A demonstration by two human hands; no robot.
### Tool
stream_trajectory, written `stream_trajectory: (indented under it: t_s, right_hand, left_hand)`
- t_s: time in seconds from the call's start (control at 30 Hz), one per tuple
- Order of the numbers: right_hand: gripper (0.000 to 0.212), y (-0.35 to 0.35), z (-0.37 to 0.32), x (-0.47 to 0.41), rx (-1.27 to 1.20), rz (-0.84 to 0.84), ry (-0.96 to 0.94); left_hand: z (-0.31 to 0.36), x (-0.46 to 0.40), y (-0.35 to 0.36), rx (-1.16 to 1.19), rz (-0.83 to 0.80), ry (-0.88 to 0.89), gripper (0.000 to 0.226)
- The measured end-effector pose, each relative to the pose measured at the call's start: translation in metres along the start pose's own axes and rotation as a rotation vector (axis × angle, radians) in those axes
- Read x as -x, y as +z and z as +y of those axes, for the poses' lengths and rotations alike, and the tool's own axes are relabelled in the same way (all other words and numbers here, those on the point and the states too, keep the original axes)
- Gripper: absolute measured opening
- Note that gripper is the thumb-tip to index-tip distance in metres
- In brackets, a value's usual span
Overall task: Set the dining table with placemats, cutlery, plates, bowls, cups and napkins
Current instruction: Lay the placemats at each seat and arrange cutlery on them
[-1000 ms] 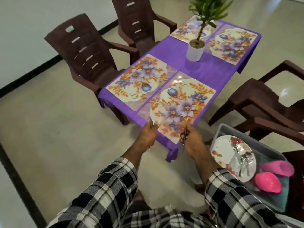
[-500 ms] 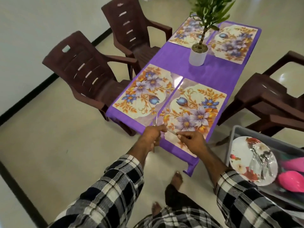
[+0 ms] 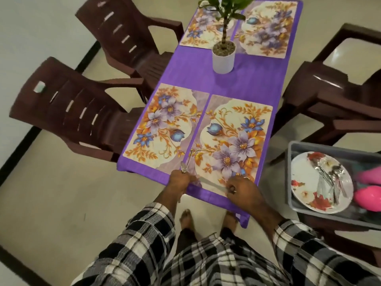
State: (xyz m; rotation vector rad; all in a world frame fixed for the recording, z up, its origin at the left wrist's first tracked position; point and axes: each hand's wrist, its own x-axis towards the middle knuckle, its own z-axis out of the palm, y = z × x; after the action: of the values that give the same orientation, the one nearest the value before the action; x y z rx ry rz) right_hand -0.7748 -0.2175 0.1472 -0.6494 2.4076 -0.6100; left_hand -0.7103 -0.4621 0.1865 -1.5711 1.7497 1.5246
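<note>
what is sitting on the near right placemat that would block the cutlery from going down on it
Nothing visible. The near right placemat lies bare on the purple table. The left hand holds cutlery at its near left corner and the right hand holds a knife along its near edge. The potted plant stands farther back.

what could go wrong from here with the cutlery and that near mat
The left hand grips cutlery sticking up over the near placemat; setting it down carelessly could nudge the mat askew. The knife held by the right hand lies along the table edge, so it may slide off onto the bare feet below. The plate in the tray carries loose cutlery that may spill.
</note>
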Motion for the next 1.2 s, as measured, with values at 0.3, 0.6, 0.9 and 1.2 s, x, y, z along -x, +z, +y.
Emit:
stream_trajectory:
  t_s: [0.3, 0.6, 0.9, 1.2]
  right_hand:
    - [0.008, 0.004, 0.004, -0.008, -0.119, 0.038, 0.041]
    - [0.008, 0.001, 0.003, -0.019, -0.098, 0.027, 0.084]
    - [0.013, -0.008, -0.001, -0.022, -0.204, 0.034, 0.124]
    - [0.024, -0.062, -0.074, -0.084, -0.782, 0.137, 0.029]
  left_hand:
    - [0.008, -0.023, -0.008, -0.141, 0.021, -0.01, 0.043]
    - [-0.003, -0.036, -0.007, -0.271, 0.082, 0.026, 0.059]
    - [0.002, -0.016, -0.012, -0.093, -0.012, 0.129, 0.042]
    - [0.063, -0.001, -0.034, -0.215, -0.333, 0.377, 0.036]
